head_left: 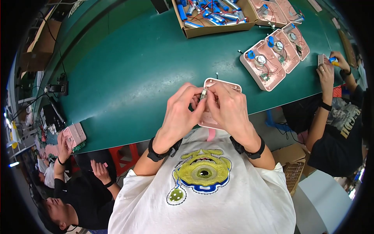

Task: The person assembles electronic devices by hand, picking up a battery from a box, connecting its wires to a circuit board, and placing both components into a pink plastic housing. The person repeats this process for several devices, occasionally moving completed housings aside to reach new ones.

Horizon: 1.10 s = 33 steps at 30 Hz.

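Note:
Both my hands meet over a pink plastic housing [213, 121] near the table's front edge. Between my fingertips is a small green circuit board [203, 93] with a pale connector on it. My left hand [181, 107] pinches the board from its left side. From the right, my right hand [228, 103] closes its fingertips at the same board. The housing's inside is mostly hidden under my hands; its rim shows at the top right and below. A short pink strip [211, 135] hangs at the table edge below the housing.
A cardboard box [218, 30] of blue batteries stands at the back. Several pink housings [265, 70] with wired parts lie at the right. Co-workers sit at both sides; one holds a pink housing [74, 134] at the left, another works with a tool [333, 60] at the right.

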Tool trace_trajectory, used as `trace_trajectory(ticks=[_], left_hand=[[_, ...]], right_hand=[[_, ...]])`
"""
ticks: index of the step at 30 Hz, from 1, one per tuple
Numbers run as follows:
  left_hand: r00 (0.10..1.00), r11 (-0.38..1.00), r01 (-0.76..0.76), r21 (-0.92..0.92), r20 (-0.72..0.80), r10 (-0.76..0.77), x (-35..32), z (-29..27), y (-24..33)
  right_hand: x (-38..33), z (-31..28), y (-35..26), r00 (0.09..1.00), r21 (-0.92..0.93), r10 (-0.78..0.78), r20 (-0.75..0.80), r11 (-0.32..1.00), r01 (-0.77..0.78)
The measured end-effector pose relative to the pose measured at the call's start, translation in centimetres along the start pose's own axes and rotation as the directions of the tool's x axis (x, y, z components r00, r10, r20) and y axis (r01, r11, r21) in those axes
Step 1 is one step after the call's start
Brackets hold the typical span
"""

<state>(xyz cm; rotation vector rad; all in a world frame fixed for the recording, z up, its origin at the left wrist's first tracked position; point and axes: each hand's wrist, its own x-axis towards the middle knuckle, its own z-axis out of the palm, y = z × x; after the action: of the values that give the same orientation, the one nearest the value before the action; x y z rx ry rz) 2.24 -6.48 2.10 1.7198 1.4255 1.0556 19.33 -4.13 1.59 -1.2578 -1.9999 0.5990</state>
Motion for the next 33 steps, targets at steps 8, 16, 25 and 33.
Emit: trace_trajectory(ticks=[8, 16, 25, 33], left_hand=[[0.998, 0.998, -0.051, -0.029, 0.045, 0.052, 0.8, -0.4, -0.7], [0.955, 0.937, 0.257, -0.237, 0.213, -0.208, 2.4, -1.3, -3.4], [0.830, 0.775, 0.454, -0.439, 0.524, -0.189, 5.6, -0.8, -5.4], [0.810, 0.760, 0.483, -0.434, 0.552, -0.199, 5.1, -1.2, -5.9]], right_hand=[[0.1, 0.0, -0.1, 0.999, -0.004, 0.019, -0.028, 1.000, -0.019], [3.7, -7.6, -3.1, 0.999, -0.150, 0.029, 0.029, 0.988, -0.025], [21.5, -6.4, 7.1, 0.962, -0.487, -0.085, 0.258, 0.849, 0.205], [24.0, -1.8, 8.1, 0.961, -0.653, -0.159, 0.228, 0.707, 0.272]])
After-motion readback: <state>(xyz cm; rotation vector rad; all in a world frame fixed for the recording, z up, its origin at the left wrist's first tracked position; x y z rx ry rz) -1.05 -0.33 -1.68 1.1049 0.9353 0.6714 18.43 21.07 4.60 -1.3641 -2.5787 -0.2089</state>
